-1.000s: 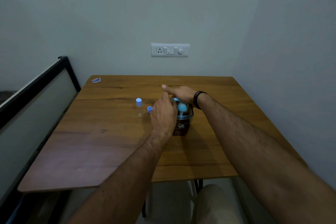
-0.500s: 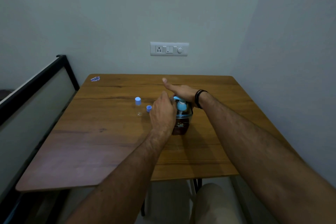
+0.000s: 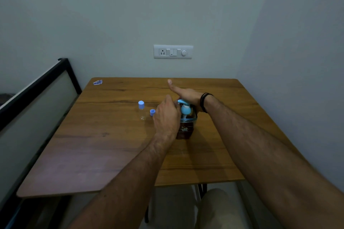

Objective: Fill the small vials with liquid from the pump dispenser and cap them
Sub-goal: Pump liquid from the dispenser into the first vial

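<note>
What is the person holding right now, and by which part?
The left hand is curled at the pump dispenser's spout, likely around a vial hidden behind it; that grip cannot be confirmed. The right hand lies flat on the pump head, holding nothing.

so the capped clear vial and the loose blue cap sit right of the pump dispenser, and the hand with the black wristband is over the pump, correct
Not quite: the head view shows the clear plastic vial with its blue cap and the loose blue cap to the left of the blue-topped pump dispenser, not the right. The right hand with the black wristband is indeed over the pump.
</note>
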Demonstrator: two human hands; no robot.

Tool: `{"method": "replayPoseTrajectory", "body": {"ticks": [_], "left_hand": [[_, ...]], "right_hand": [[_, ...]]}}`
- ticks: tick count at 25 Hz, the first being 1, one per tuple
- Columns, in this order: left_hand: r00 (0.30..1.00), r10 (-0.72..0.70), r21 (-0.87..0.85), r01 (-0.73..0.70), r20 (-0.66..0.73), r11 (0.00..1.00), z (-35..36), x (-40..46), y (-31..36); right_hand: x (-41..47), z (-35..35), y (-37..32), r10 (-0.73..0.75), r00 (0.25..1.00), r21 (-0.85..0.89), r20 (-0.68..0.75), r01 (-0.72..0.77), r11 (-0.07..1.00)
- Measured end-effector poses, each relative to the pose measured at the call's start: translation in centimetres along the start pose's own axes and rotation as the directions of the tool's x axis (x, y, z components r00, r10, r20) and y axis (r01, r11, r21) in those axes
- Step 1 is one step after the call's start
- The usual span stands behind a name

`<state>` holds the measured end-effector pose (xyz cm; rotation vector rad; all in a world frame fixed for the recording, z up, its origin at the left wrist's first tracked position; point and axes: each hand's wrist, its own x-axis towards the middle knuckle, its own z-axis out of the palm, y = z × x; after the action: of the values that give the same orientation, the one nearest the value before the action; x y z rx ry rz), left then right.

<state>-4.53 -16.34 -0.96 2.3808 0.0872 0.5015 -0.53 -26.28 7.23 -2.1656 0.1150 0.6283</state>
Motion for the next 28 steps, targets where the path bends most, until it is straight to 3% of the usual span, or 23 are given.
{"method": "replayPoseTrajectory", "body": {"ticks": [2, 7, 11, 17, 23, 28], "left_hand": [[1.0, 0.001, 0.001, -0.001, 0.001, 1.0, -0.04, -0.06, 0.02], [1.0, -0.017, 0.0, 0.017, 0.016, 1.0, 0.09, 0.23, 0.04], [1.0, -0.009, -0.016, 0.009, 0.005, 1.0, 0.07, -0.06, 0.06], [1.0, 0.0, -0.017, 0.0, 0.004, 1.0, -0.01, -0.11, 0.11], [1.0, 0.007, -0.018, -0.007, -0.009, 1.0, -0.03, -0.11, 0.09], [1.0, -0.001, -0.015, 0.001, -0.001, 1.0, 0.03, -0.01, 0.04]], "right_hand": [[0.16, -0.06, -0.18, 0.034, 0.999, 0.022, 0.024, -0.035, 0.999], [0.2, 0.24, -0.19, -0.071, 0.994, -0.089, -0.085, 0.063, 0.994], [0.01, 0.05, -0.04, -0.001, 0.999, -0.025, -0.037, 0.0, 1.0], [0.53, 0.64, 0.31, -0.068, 0.989, -0.047, -0.132, 0.062, 0.997], [0.26, 0.26, -0.13, 0.015, 1.0, 0.034, -0.024, -0.014, 0.999], [0.66, 0.73, 0.23, -0.081, 0.982, -0.04, -0.171, 0.075, 0.996]]}}
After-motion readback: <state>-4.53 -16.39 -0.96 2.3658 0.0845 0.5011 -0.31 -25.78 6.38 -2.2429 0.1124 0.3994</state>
